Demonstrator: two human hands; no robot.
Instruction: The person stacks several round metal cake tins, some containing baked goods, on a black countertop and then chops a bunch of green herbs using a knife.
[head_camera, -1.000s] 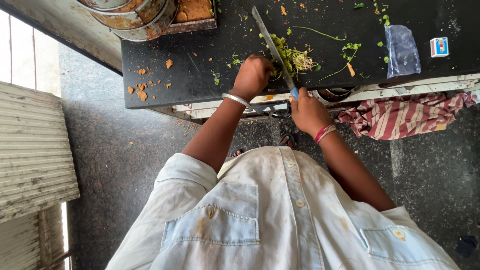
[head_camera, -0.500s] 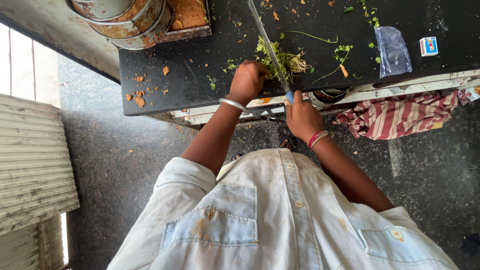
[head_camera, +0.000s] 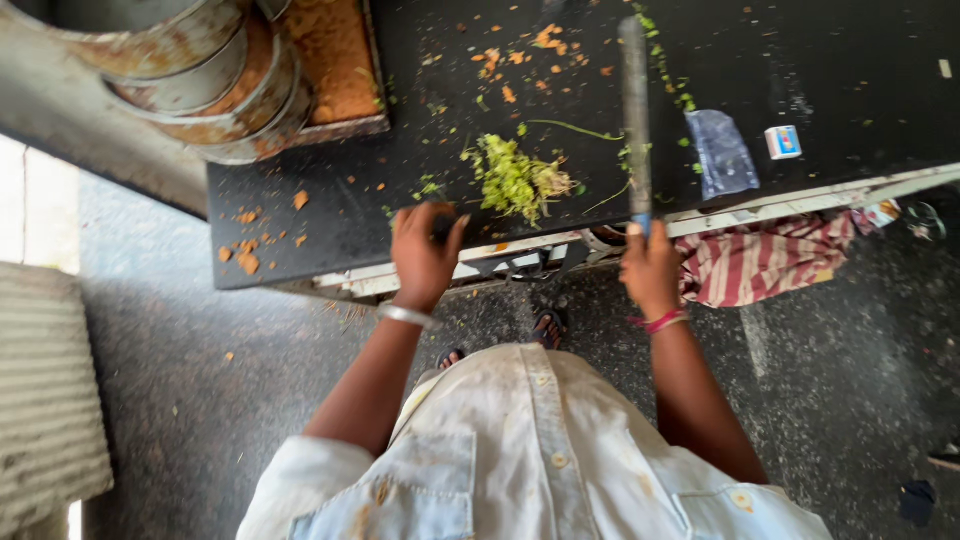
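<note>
A pile of chopped green herbs (head_camera: 515, 180) lies near the front edge of a black counter (head_camera: 400, 150). My left hand (head_camera: 424, 252) rests on the counter just left of the pile, fingers spread, a metal bangle on its wrist. My right hand (head_camera: 650, 270) grips the blue handle of a long knife (head_camera: 635, 110). The blade points away from me and stands to the right of the pile, apart from it. A red band sits on my right wrist.
Stacked metal pots (head_camera: 190, 70) and a brown-stained board (head_camera: 335, 60) occupy the counter's far left. Orange scraps (head_camera: 250, 255) dot the counter. A clear plastic bag (head_camera: 722, 152) and small box (head_camera: 783, 141) lie to the right. A striped cloth (head_camera: 770, 265) hangs below the edge.
My left hand has let go of the herbs and moved left onto the bare counter. My right hand has drawn the knife off the pile to the right.
</note>
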